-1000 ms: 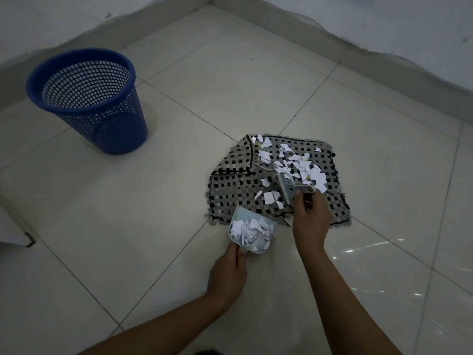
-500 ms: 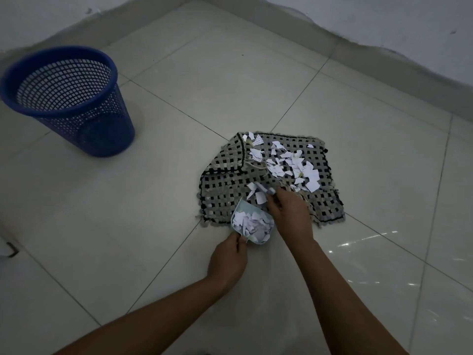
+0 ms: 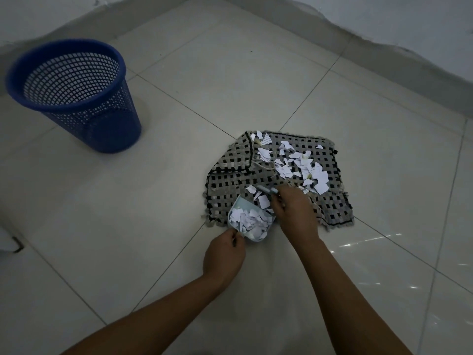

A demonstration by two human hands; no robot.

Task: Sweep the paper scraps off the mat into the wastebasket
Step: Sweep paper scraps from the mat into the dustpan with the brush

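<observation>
A grey-and-black woven mat (image 3: pixel 227 185) lies on the tiled floor, one corner folded over. White paper scraps (image 3: pixel 302 165) cover its far right part. My left hand (image 3: pixel 224 254) grips the handle of a small pale-blue dustpan (image 3: pixel 236 208), which is heaped with scraps and rests at the mat's near edge. My right hand (image 3: pixel 294 211) holds a small hand brush (image 3: pixel 267 190) just beyond the pan's mouth, with a few scraps beside it. The blue mesh wastebasket (image 3: pixel 71 96) stands upright at the far left, well apart from the mat.
Pale floor tiles (image 3: pixel 204 80) spread all around. A skirting and white wall (image 3: pixel 384 26) run along the back and right. A small white object with a dark edge (image 3: pixel 10 242) sits at the left border.
My right hand has drawn the brush from the middle of the mat back toward the dustpan's mouth. The left hand and pan have stayed in place.
</observation>
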